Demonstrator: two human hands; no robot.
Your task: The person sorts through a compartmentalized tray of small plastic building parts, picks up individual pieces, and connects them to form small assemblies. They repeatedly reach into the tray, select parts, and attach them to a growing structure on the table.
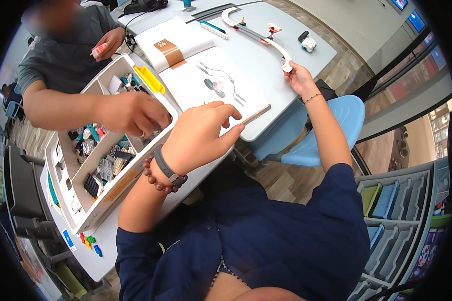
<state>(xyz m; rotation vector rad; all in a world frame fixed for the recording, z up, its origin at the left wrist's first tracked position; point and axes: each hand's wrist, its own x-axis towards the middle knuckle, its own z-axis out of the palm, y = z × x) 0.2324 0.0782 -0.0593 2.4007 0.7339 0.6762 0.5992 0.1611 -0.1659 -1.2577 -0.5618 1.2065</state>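
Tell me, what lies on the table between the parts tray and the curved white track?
In the head view, an open instruction booklet lies between the tray and the track. The left hand rests on its near corner.

A classroom or hobby workshop for building-kit lessons: a pale grey worktop (266, 65) carries an open instruction booklet (206, 70) with assembly drawings, a white compartment tray (93, 200) full of small plastic building parts, and a curved white track model (258, 35). A light blue moulded chair (331, 135) stands beside it, a rack of coloured storage bins (391, 220) lines one side, and large windows (427, 45) run along the far wall.
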